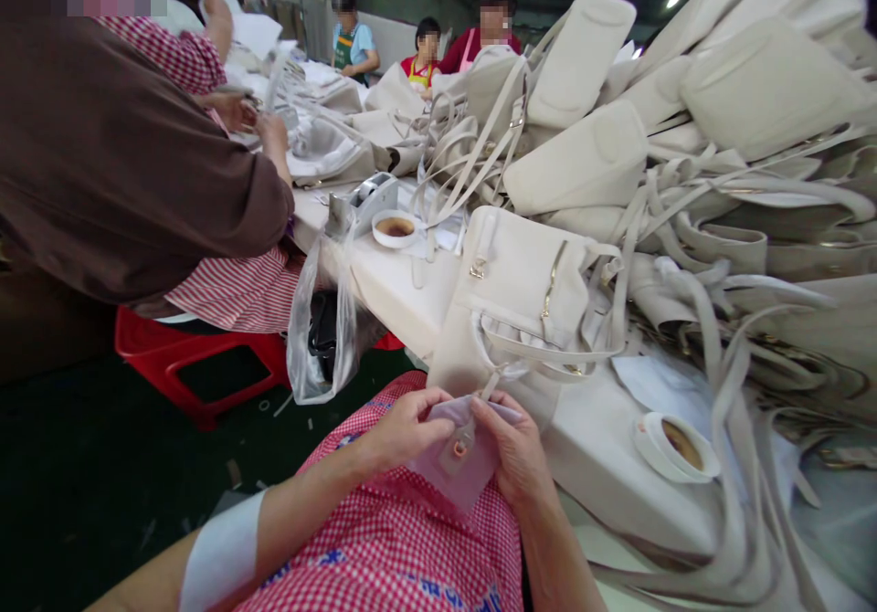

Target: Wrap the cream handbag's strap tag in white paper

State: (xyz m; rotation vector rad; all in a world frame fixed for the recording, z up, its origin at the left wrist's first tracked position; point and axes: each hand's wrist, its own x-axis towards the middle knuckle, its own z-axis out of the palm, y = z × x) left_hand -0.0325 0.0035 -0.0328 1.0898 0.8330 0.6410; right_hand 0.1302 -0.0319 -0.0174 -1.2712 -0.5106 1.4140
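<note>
My left hand (404, 429) and my right hand (515, 448) together pinch a small pale lilac cloth piece (458, 466) with a small round tag at its middle, held over my red-checked apron (390, 548). A thin strap runs from the piece up to a cream handbag (527, 292) with gold hardware, which lies on the white table edge (589, 466) just beyond my hands. Both hands grip the cloth's upper edge with thumb and fingers.
A big heap of cream bags and straps (685, 137) covers the table right. Small white dishes of brown liquid (678, 448) (395, 226) sit on it. A plastic bag (322, 329) hangs off the edge. A person in brown (123, 155) sits left on a red stool (184, 356); others work beyond.
</note>
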